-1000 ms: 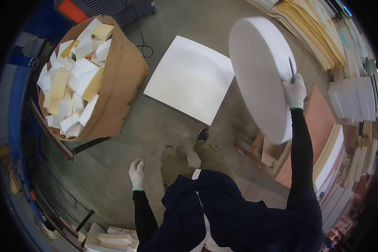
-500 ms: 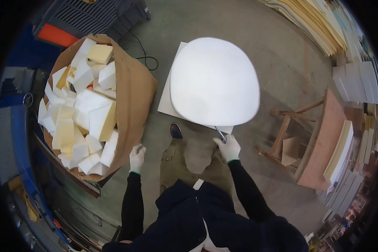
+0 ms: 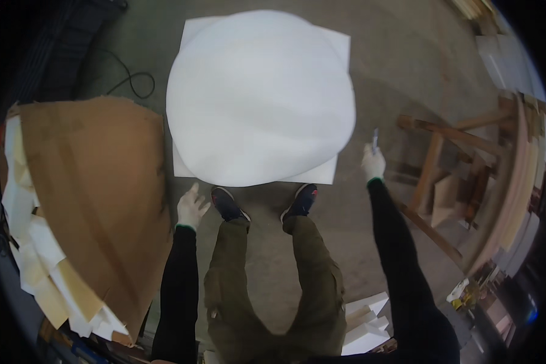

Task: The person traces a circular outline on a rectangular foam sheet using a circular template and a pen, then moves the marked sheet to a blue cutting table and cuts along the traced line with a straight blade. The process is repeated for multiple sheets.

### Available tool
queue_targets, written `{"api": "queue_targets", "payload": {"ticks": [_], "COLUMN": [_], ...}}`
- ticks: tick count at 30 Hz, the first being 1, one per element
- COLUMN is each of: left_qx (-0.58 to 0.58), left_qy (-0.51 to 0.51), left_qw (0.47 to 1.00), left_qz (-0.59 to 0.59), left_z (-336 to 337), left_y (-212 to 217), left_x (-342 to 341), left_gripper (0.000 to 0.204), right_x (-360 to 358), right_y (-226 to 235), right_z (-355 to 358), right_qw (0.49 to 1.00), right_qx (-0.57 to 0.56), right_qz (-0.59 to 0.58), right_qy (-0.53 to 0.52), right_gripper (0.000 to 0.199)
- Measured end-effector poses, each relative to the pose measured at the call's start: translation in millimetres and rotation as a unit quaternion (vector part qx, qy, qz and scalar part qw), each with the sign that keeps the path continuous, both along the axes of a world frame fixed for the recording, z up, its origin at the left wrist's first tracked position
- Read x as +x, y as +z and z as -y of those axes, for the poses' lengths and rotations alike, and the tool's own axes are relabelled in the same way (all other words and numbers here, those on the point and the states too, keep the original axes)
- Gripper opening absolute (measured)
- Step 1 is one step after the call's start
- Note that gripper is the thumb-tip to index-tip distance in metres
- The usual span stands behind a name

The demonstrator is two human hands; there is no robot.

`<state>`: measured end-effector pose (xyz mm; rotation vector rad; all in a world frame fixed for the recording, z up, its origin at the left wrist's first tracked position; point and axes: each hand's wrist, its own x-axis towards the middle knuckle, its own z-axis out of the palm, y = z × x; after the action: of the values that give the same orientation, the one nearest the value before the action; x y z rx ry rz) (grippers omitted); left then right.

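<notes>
A large, rounded white foam slab (image 3: 258,100) lies on a white square board (image 3: 340,51), whose corners stick out around it. To the right of the slab, my right hand (image 3: 373,165), in a white glove with a green cuff, is closed around a slim silver knife (image 3: 375,141) that points away from me. The knife is a little blurred and held apart from the slab. My left hand (image 3: 191,207), gloved the same way, is just off the slab's near left edge. Its fingers are spread and it holds nothing.
A big cardboard box (image 3: 97,182) filled with white and yellow foam offcuts (image 3: 42,242) stands at the left. At the right is a wooden trestle (image 3: 434,164). A black cable (image 3: 141,85) curls on the floor behind the box. White foam pieces (image 3: 367,327) lie near my right leg.
The slab and board now appear nearer and more to the left, with my feet beside their near edge. My right hand has swung right with the knife. My left hand has opened its fingers.
</notes>
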<state>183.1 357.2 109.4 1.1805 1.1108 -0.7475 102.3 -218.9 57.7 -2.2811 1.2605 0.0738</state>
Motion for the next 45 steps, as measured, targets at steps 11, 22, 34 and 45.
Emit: {"api": "queue_targets", "payload": {"ticks": [11, 22, 34, 45], "left_qx": [0.091, 0.139, 0.101, 0.148], "left_qy": [0.202, 0.036, 0.035, 0.052], "left_qw": [0.966, 0.962, 0.985, 0.967], "left_qz": [0.134, 0.232, 0.137, 0.202], "left_z": [46.1, -27.8, 3.1, -0.4], "left_y": [-125.2, -116.9, -139.8, -153.5], "left_x": [7.9, 76.0, 89.4, 42.9], "left_gripper": [0.043, 0.04, 0.027, 0.029], "right_x": [99.5, 15.7, 8.2, 11.9], "right_y": [-77.4, -66.3, -101.3, -100.3], "right_z": [25.1, -48.7, -44.2, -42.4], "right_qw": [0.977, 0.968, 0.934, 0.942], "right_qx": [0.183, 0.18, 0.234, 0.241], "right_qz": [0.098, 0.008, 0.042, 0.049], "right_qy": [-0.043, -0.174, -0.268, -0.229], "right_gripper": [0.016, 0.02, 0.012, 0.014]}}
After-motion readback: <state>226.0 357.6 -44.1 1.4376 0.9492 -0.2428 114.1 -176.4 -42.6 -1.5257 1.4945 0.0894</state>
